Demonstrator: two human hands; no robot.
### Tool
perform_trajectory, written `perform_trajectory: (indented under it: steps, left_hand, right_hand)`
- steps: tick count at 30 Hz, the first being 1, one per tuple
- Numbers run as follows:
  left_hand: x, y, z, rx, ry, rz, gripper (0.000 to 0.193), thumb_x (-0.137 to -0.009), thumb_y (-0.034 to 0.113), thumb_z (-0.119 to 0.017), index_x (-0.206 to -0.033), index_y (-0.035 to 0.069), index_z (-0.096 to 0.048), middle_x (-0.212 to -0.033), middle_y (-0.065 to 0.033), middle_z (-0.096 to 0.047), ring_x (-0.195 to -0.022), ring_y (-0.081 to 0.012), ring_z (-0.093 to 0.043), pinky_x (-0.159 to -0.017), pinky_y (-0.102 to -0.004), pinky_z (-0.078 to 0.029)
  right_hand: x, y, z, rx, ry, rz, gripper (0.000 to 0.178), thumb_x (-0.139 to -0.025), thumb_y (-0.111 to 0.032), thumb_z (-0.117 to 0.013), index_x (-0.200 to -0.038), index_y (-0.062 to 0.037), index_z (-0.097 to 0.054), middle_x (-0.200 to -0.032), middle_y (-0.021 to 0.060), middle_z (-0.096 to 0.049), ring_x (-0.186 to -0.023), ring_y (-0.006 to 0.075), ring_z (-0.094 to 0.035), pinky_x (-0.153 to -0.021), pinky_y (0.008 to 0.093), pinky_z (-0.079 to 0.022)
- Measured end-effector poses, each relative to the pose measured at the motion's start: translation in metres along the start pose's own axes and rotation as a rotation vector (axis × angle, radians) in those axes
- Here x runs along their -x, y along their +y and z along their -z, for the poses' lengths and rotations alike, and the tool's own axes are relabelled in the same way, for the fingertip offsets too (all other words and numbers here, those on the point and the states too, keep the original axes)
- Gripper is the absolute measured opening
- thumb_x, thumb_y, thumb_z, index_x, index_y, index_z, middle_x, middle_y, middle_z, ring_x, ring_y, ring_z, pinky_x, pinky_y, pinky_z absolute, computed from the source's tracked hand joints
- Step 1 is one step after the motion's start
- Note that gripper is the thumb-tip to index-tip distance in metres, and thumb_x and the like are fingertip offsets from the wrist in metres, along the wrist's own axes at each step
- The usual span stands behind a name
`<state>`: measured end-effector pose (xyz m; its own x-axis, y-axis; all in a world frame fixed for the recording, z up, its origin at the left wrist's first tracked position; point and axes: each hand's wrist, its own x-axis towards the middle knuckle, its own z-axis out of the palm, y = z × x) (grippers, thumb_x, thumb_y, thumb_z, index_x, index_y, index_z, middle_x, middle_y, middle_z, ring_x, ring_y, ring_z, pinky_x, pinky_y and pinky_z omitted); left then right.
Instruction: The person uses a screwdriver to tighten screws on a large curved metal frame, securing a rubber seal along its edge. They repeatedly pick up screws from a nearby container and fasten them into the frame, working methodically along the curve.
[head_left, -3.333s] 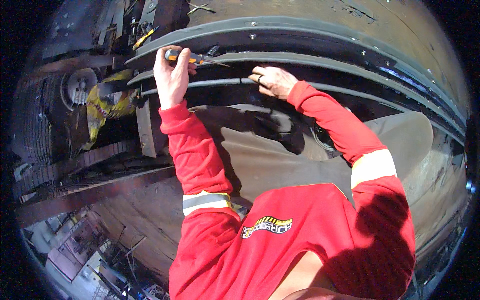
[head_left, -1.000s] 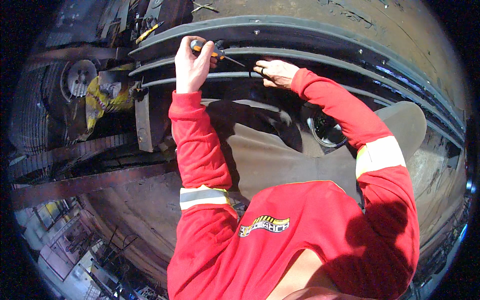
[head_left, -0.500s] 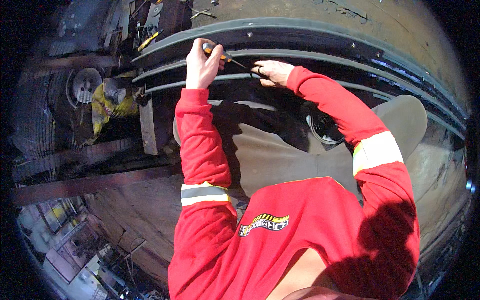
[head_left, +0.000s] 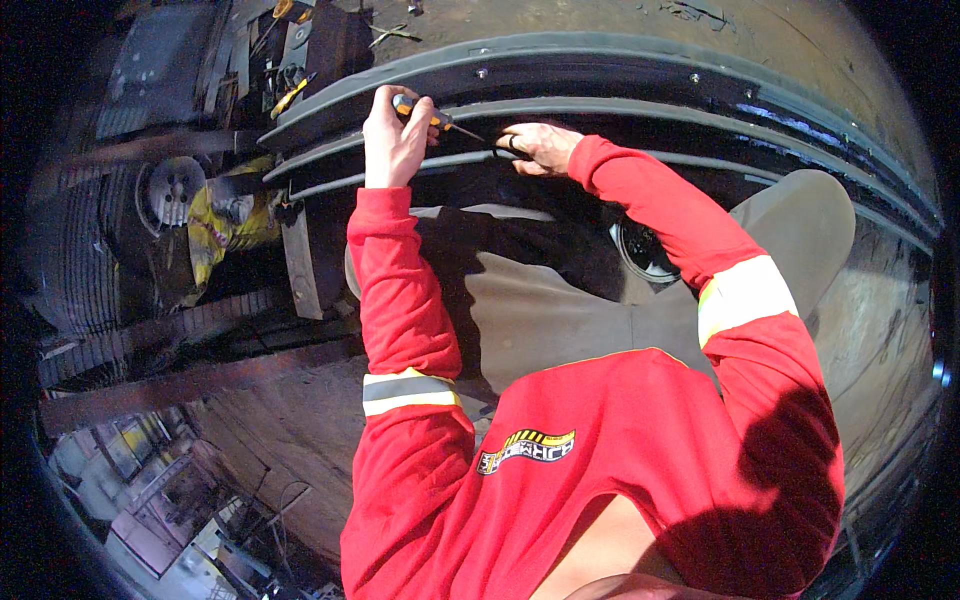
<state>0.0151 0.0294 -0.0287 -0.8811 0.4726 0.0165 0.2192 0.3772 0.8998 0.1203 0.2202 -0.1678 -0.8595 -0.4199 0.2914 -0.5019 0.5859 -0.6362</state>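
A screwdriver [head_left: 404, 104] with an orange and grey handle is gripped in my left hand [head_left: 392, 138], its thin shaft slanting down to the right. The shaft's tip ends close to the fingertips of my right hand [head_left: 545, 146]. Those fingers are closed and pinch at a small black piece [head_left: 511, 150], whose kind I cannot make out against the dark background. Both hands are over a set of long, dark, parallel rails [head_left: 640, 108] with grey edges, which cross in front of me.
Bolts [head_left: 694, 77] stud the far rail. At the left lie a round metal disc with holes [head_left: 172, 192], a crumpled yellow bag [head_left: 208, 235] and a yellow-handled tool [head_left: 291, 94]. A reddish beam [head_left: 200, 385] runs nearer. A round black-and-silver object [head_left: 645, 250] is partly beneath my right arm.
My left hand and the screwdriver have shifted slightly left and down in the picture, and my right hand slightly left. The view itself has moved a little. Both grips stay the same.
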Motion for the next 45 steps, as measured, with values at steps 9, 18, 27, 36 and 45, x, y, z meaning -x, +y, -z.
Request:
perform_trajectory:
  steps: [9, 18, 27, 36, 45]
  left_hand:
    - [0.001, 0.008, -0.004, -0.124, -0.003, -0.082, 0.018, -0.087, 0.013, -0.061, -0.093, 0.001, -0.049, -0.070, -0.0094, -0.062, -0.055, -0.0126, -0.061, -0.048, -0.0249, -0.049]
    - [0.000, 0.014, -0.006, -0.200, -0.039, -0.052, 0.017, -0.089, 0.012, -0.059, -0.095, 0.001, -0.047, -0.071, -0.0098, -0.063, -0.055, -0.0115, -0.059, -0.048, -0.0247, -0.049]
    - [-0.001, 0.015, -0.009, -0.210, -0.031, -0.055, 0.016, -0.088, 0.012, -0.059, -0.094, 0.002, -0.046, -0.071, -0.0103, -0.063, -0.054, -0.0112, -0.059, -0.048, -0.0246, -0.048]
    - [-0.004, 0.013, -0.026, -0.292, -0.034, -0.192, 0.024, -0.075, 0.014, -0.068, -0.085, 0.002, -0.050, -0.066, -0.0196, -0.058, -0.059, -0.0302, -0.059, -0.058, -0.0347, -0.048]
    - [0.001, 0.009, -0.043, -0.424, 0.158, -0.189, 0.028, -0.072, 0.017, -0.069, -0.079, 0.002, -0.046, -0.063, -0.0191, -0.057, -0.061, -0.0378, -0.062, -0.055, -0.0383, -0.049]
  right_hand:
    - [-0.003, -0.002, -0.001, -0.036, 0.027, -0.021, 0.038, -0.067, -0.006, -0.068, -0.103, -0.0004, -0.056, -0.094, 0.0177, -0.054, -0.090, 0.0373, -0.056, -0.077, 0.0417, -0.047]
    - [-0.005, -0.005, 0.004, -0.027, 0.001, -0.051, 0.035, -0.069, -0.004, -0.066, -0.102, -0.0016, -0.056, -0.094, 0.0157, -0.054, -0.090, 0.0360, -0.057, -0.076, 0.0420, -0.047]
    - [-0.006, -0.002, 0.004, -0.029, -0.037, -0.069, 0.034, -0.069, -0.003, -0.065, -0.102, -0.0018, -0.056, -0.093, 0.0154, -0.054, -0.090, 0.0357, -0.057, -0.077, 0.0412, -0.047]
    - [-0.007, -0.005, 0.008, 0.005, -0.089, -0.112, 0.040, -0.073, -0.015, -0.068, -0.108, -0.0005, -0.057, -0.104, 0.0174, -0.058, -0.096, 0.0341, -0.058, -0.083, 0.0398, -0.048]
    - [-0.038, -0.045, -0.020, -0.023, 0.233, -0.666, 0.031, -0.083, -0.037, -0.057, -0.086, -0.0067, -0.063, -0.082, 0.0191, -0.063, -0.085, 0.0357, -0.061, -0.078, 0.0447, -0.048]
